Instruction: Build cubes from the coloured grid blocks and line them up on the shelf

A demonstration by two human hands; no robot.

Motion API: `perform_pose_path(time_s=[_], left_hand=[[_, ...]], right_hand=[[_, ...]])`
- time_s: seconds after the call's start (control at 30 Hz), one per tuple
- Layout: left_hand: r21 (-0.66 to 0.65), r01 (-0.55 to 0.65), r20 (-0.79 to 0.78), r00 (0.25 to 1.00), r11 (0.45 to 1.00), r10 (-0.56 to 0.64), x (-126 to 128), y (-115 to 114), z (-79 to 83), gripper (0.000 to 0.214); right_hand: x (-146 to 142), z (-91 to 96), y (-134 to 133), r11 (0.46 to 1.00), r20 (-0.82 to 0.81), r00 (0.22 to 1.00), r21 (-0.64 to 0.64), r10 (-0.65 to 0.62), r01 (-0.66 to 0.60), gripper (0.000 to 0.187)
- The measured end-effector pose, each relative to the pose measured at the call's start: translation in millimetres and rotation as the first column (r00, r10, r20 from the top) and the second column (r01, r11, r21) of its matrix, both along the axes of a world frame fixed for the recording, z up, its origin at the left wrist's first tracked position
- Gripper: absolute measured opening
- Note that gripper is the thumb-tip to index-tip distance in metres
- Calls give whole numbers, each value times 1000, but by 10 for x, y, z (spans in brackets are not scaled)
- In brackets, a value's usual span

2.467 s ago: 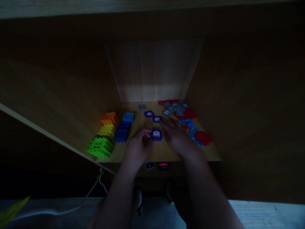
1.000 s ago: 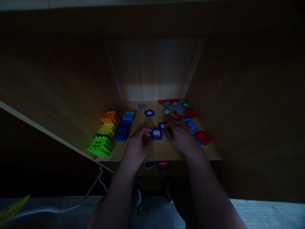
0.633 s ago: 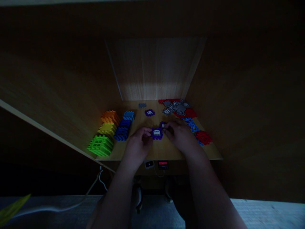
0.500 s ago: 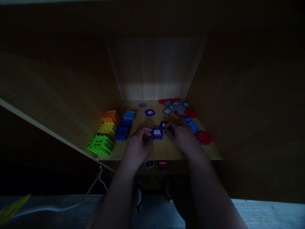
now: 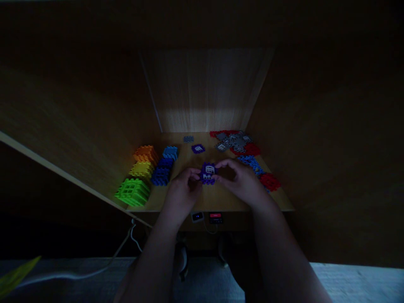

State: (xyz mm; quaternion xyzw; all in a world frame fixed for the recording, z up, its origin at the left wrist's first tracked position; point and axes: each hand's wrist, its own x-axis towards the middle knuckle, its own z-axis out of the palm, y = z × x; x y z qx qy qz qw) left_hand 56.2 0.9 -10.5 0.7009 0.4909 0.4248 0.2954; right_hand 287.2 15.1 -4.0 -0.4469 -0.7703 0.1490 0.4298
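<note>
Between my hands are two purple interlocking tiles (image 5: 207, 178) with white window-like grids, one overlapping the other. My left hand (image 5: 184, 187) pinches them at the left edge. On the right side, my right hand (image 5: 240, 181) grips the upper tile with thumb and forefinger. Another purple tile (image 5: 198, 148) lies flat on the wooden surface beyond my hands, with a grey tile (image 5: 188, 139) farther back.
Left stand stacks of orange (image 5: 145, 154), yellow (image 5: 142, 169), green (image 5: 132, 192), light blue (image 5: 170, 152) and dark blue tiles (image 5: 163, 173). At right lie heaps of grey (image 5: 241, 142), blue (image 5: 251, 163) and red tiles (image 5: 270, 181). Wooden panels enclose the surface. Small devices (image 5: 216, 217) sit below its front edge.
My right hand has brought its purple tile left and nearer, onto the one in my left hand. The left hand has barely moved.
</note>
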Motion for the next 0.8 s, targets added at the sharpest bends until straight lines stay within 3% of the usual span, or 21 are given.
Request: perform_pose_path(time_s=[0.1, 0.8], left_hand=[[-1, 5, 14, 1000, 1000, -5, 3, -10, 19, 30], [16, -2, 6, 1000, 1000, 2, 8, -21, 32, 29]], right_hand=[[-4, -23, -7, 999, -3, 999, -32, 44, -44, 27], [-34, 20, -26, 998, 97, 994, -47, 45, -41, 26]])
